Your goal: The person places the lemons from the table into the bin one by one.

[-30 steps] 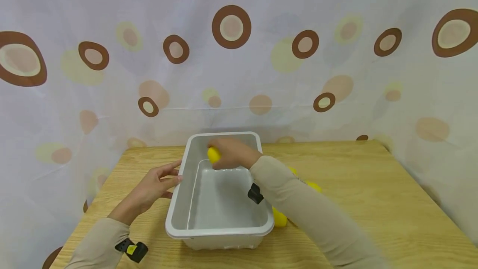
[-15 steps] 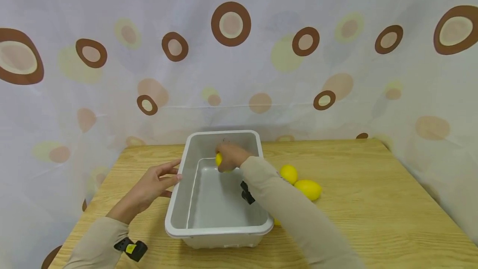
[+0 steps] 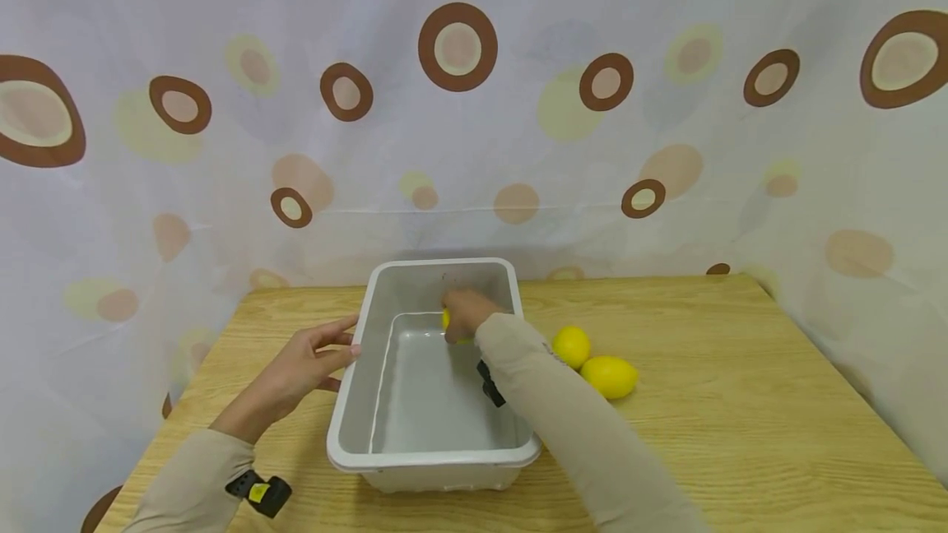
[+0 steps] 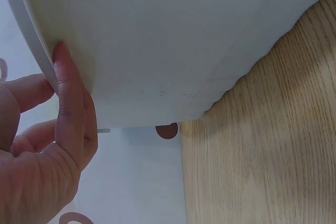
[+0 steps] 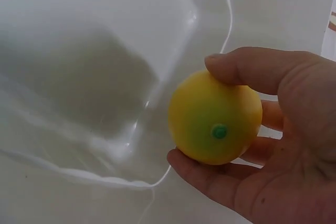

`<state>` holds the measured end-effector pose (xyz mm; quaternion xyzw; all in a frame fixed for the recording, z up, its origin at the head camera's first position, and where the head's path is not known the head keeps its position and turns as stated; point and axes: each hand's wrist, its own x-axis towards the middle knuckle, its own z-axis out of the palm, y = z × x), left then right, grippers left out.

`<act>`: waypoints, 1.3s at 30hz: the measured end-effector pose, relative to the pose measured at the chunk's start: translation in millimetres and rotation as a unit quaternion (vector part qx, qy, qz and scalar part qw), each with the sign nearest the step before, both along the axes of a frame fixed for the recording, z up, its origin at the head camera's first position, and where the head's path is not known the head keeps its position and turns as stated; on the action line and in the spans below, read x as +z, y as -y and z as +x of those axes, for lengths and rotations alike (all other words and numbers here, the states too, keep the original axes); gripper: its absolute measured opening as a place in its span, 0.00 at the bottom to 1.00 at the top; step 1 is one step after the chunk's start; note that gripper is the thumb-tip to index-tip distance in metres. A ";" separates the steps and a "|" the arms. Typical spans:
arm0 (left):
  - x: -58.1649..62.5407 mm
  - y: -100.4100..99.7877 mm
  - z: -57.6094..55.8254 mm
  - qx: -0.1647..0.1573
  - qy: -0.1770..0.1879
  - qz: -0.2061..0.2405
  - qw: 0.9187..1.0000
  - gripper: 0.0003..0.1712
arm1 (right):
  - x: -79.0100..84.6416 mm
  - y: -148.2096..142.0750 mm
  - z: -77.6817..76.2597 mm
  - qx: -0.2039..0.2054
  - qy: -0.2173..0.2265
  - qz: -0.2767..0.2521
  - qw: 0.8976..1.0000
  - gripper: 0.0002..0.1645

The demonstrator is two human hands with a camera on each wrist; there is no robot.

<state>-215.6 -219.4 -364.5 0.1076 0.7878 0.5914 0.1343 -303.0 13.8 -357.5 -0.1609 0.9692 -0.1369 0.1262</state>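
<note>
A light grey plastic tub (image 3: 437, 461) stands on the wooden table. My left hand (image 3: 299, 364) pinches its left rim, the fingers on the outer wall below the lip, as the left wrist view shows up close. Inside the tub, near its far right corner, my right hand (image 3: 470, 315) grips a yellow lemon (image 5: 210, 119). Thumb and fingers wrap the lemon from opposite sides, and its green stem end faces the right wrist camera. Below the lemon shows the tub's glossy floor (image 5: 105, 72).
Two more lemons lie to the right of the tub: a round-looking one (image 3: 572, 345) and one on its side (image 3: 611, 377). The right sleeve (image 3: 563, 401) crosses the tub's right rim. A patterned curtain (image 3: 459, 146) hangs behind the table (image 3: 741, 401).
My right hand, still holding the lemon, has moved rightward and lower in the tub. Two lemons beside the tub have come out from behind the sleeve. My left hand stays at the rim.
</note>
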 end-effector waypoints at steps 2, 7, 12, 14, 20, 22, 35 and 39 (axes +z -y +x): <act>0.0 0.1 0.3 0.001 0.000 0.000 1.000 0.34 | 2.6 -1.1 4.9 -0.009 0.001 0.003 1.000 0.28; 0.4 0.0 1.2 0.002 0.002 -0.001 1.000 0.34 | 3.9 -4.4 9.8 -0.020 -0.003 0.021 1.000 0.21; 0.6 -0.7 1.6 0.000 0.003 0.000 1.000 0.34 | 0.2 -7.4 8.1 -0.026 -0.014 0.036 0.999 0.14; 0.4 -0.8 1.7 -0.001 0.003 0.001 1.000 0.34 | -1.8 -7.6 7.1 -0.034 -0.008 0.038 0.999 0.12; 0.2 -0.9 1.7 0.000 0.003 0.004 1.000 0.34 | -2.6 -6.3 9.0 -0.067 0.027 0.043 0.996 0.14; 0.7 -1.1 2.0 0.002 0.003 0.002 1.000 0.34 | -2.6 -5.8 8.9 -0.068 0.032 0.050 0.996 0.12; 2.1 -1.7 2.1 0.005 0.004 -0.002 1.000 0.34 | -7.3 -4.4 8.2 -0.054 0.025 0.104 0.993 0.09; 1.7 -1.3 2.2 0.007 0.004 -0.004 1.000 0.34 | -7.8 -3.3 9.5 -0.054 0.016 0.110 0.992 0.10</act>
